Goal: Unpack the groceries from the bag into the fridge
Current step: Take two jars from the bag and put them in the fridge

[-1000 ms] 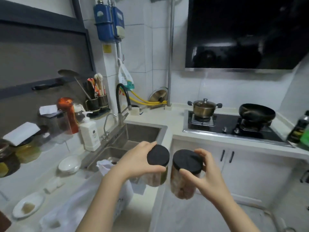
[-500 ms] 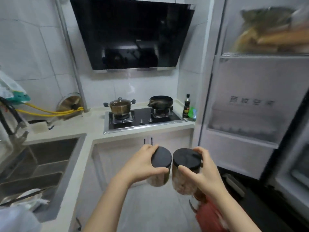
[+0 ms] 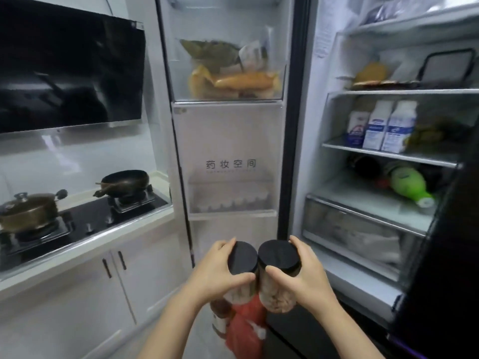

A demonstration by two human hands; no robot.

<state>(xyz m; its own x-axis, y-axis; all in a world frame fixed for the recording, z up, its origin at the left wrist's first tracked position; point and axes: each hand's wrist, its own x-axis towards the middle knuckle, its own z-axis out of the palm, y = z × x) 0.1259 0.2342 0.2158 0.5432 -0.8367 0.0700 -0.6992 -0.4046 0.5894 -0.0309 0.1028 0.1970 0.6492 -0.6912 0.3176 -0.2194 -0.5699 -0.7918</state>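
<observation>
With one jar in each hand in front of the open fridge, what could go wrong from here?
1. The left hand and right hand each grip a black-lidded jar near the top; the jars touch, so one might slip or knock the other.
2. No hand is free to shift the green bottle lying on its shelf, should space be needed.

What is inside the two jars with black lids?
Both jars, the left jar and right jar, hold something pale and lumpy, seen through clear sides. What food it is cannot be told: the left hand and right hand cover much of them.
</observation>
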